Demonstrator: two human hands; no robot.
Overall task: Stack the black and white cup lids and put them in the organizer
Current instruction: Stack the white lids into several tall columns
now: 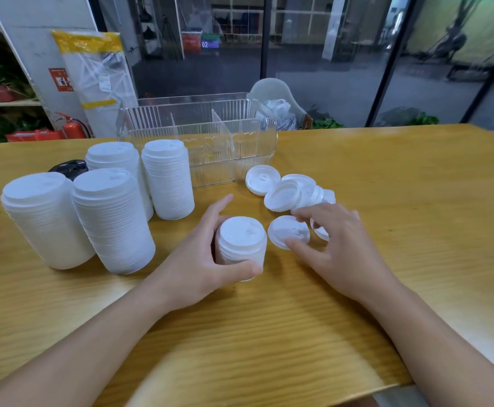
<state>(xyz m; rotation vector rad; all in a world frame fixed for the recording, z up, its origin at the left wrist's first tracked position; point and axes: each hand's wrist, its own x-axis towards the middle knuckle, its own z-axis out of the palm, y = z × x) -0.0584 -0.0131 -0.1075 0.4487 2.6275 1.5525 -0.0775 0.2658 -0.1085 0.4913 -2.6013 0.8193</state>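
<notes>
My left hand (198, 257) grips a short stack of white lids (241, 245) standing on the wooden table (386, 183). Just to its right, my right hand (336, 245) pinches a single white lid (288, 232) between thumb and fingertips, tilted and close to the stack. Several loose white lids (284, 192) lie scattered behind my right hand. Several tall stacks of white lids (110, 218) stand at the left. Black lids (69, 167) peek out behind those stacks. The clear plastic organizer (198, 133) with dividers stands at the back middle.
A white chair (272, 92) with a plastic bag stands behind the table. A red fire extinguisher (72, 127) and shelving with plants are at the far left. Glass walls run along the back. The table's near edge cuts across at the lower right.
</notes>
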